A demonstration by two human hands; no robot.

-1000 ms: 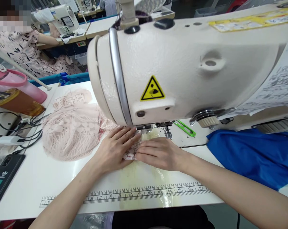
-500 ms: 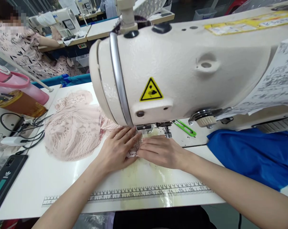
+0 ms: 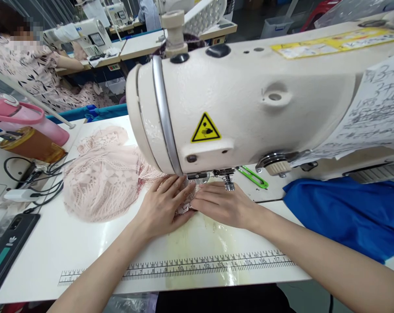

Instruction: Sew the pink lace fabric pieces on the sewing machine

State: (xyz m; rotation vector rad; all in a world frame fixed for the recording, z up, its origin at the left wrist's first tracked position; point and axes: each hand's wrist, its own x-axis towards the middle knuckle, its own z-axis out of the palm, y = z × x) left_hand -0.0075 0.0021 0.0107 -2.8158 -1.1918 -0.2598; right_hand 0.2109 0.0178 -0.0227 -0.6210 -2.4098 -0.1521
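Pale pink lace fabric (image 3: 101,182) lies bunched on the left of the sewing machine bed and runs beneath the machine head (image 3: 236,100). Flat on its narrow end rests my left hand (image 3: 162,202), fingers stretched toward the presser area and thumb pointing right. My right hand (image 3: 221,204) faces it from the other side, its fingers pressed together on the lace edge. A small strip of lace shows between the two hands. The needle and the fingertips nearest it are mostly hidden under the machine head.
A green thread snipper (image 3: 254,177) lies behind my right hand, with blue cloth (image 3: 343,217) farther right. Along the left stand a pink bottle (image 3: 50,128), a brown cup (image 3: 34,145), cables and a phone (image 3: 12,248). A printed ruler (image 3: 180,267) runs along the front edge. Another person (image 3: 24,74) sits beyond.
The whole view has shifted slightly, with the machine head appearing a little lower. My hands keep nearly the same place on the lace; my left thumb reaches slightly farther right.
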